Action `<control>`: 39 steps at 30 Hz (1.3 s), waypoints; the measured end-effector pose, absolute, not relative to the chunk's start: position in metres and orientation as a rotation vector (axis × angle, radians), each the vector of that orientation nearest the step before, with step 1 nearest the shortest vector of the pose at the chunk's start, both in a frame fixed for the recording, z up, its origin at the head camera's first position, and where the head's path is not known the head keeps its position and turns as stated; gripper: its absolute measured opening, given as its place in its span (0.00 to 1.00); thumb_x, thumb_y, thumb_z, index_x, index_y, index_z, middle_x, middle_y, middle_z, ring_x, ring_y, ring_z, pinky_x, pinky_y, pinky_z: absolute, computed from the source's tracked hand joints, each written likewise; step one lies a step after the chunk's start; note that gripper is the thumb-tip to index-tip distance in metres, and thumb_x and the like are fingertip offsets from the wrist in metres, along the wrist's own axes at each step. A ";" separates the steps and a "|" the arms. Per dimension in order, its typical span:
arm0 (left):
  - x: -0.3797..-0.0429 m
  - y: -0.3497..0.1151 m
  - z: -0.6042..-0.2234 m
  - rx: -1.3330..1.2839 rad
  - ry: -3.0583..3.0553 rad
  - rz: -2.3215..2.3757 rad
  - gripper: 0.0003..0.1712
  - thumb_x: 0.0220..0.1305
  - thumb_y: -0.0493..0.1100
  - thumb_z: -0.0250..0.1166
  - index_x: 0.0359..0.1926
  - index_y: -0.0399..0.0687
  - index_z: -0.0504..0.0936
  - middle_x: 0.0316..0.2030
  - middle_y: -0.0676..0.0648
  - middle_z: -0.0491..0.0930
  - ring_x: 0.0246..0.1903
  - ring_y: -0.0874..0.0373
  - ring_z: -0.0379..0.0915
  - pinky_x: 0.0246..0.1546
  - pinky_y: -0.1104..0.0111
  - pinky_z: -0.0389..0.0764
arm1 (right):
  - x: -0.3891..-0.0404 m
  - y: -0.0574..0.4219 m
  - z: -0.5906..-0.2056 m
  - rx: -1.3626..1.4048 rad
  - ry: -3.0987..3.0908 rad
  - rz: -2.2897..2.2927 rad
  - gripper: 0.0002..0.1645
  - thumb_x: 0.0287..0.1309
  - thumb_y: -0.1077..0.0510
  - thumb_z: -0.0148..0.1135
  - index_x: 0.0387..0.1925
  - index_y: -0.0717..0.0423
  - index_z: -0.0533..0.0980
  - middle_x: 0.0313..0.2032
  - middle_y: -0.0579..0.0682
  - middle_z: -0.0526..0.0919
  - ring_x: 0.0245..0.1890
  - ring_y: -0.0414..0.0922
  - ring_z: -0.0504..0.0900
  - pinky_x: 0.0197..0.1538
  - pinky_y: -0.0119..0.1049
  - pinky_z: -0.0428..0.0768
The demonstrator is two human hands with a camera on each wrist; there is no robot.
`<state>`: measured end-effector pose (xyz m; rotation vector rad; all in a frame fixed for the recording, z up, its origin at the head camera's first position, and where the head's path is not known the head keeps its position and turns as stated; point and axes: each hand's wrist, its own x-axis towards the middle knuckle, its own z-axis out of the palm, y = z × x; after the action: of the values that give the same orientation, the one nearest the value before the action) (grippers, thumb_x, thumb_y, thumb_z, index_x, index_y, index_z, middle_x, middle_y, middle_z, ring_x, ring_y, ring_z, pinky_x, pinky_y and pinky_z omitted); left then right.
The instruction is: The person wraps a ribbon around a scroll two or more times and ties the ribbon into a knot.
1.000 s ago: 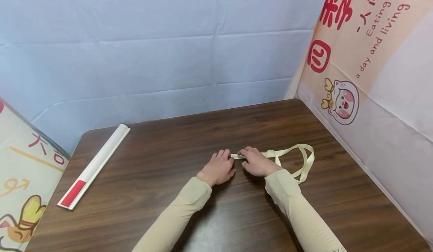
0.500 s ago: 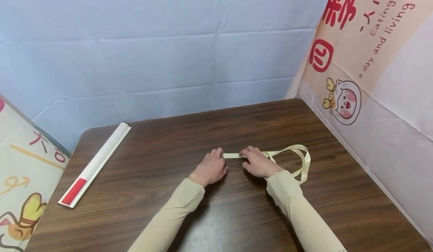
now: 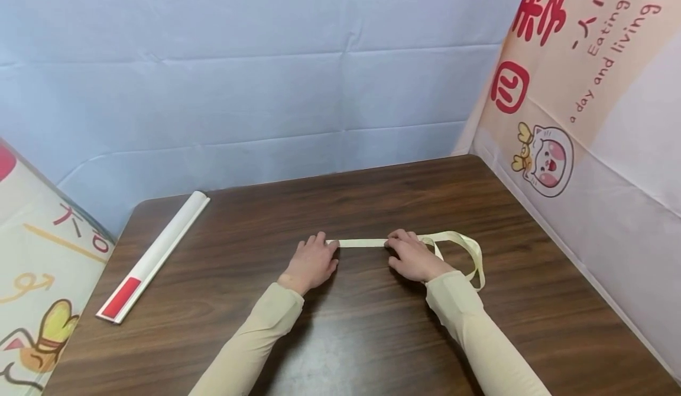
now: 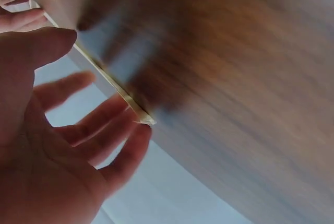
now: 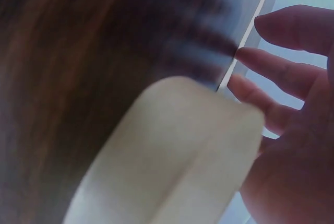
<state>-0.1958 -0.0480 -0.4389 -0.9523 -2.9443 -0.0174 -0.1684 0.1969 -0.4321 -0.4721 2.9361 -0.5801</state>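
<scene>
A cream ribbon (image 3: 363,243) lies flat and straight on the table between the two hands. My left hand (image 3: 311,262) rests its fingertips on the ribbon's left end; in the left wrist view the ribbon end (image 4: 140,110) sits under loosely spread fingers. To the right, my right hand (image 3: 416,258) touches the ribbon with its fingertips, the thumb apart from them. Beyond that hand the ribbon runs into loose loops, partly hidden behind the wrist. A wide ribbon loop (image 5: 177,140) stands up close to the right wrist camera.
A white rolled sheet or tube with a red patch (image 3: 154,254) lies aslant at the table's left side. The dark wood table (image 3: 255,224) meets a pale blue cloth wall (image 3: 239,88) at the back and a printed cloth (image 3: 553,148) at the right.
My left hand has slid leftward along the table, and my right hand has shifted slightly right. More straight ribbon shows between them, and the loops at the right have become smaller.
</scene>
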 end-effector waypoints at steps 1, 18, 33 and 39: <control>-0.195 -0.050 -0.439 -0.943 -2.949 -0.003 0.17 0.64 0.51 0.56 0.50 0.49 0.77 0.41 0.43 0.72 0.41 0.48 0.71 0.39 0.53 0.74 | -0.168 0.197 -0.432 -0.470 2.937 -0.577 0.22 0.60 0.57 0.52 0.54 0.63 0.74 0.58 0.62 0.68 0.57 0.59 0.64 0.55 0.57 0.67; -0.184 -0.067 -0.436 -0.821 -3.008 0.017 0.24 0.63 0.59 0.55 0.50 0.48 0.76 0.44 0.41 0.72 0.47 0.45 0.71 0.41 0.48 0.70 | -0.170 0.205 -0.440 -0.357 3.025 -0.473 0.26 0.57 0.56 0.54 0.57 0.62 0.72 0.53 0.62 0.67 0.51 0.58 0.64 0.48 0.55 0.68; -0.182 -0.088 -0.435 -0.794 -3.090 -0.091 0.27 0.65 0.57 0.54 0.58 0.46 0.73 0.57 0.40 0.69 0.60 0.41 0.63 0.50 0.45 0.68 | -0.173 0.215 -0.439 -0.239 3.028 -0.509 0.28 0.61 0.48 0.54 0.55 0.65 0.72 0.54 0.66 0.66 0.53 0.61 0.63 0.51 0.60 0.66; -0.181 -0.098 -0.435 -0.766 -3.131 -0.085 0.29 0.65 0.58 0.53 0.58 0.45 0.72 0.59 0.39 0.68 0.62 0.39 0.59 0.52 0.44 0.67 | -0.173 0.217 -0.440 -0.225 3.022 -0.502 0.28 0.60 0.49 0.55 0.54 0.65 0.72 0.53 0.66 0.66 0.52 0.60 0.64 0.50 0.58 0.66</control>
<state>-0.1814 -0.0976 -0.4349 -0.7660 -3.1310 -0.0850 -0.1735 0.2173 -0.4396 -0.2253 3.0221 -0.5025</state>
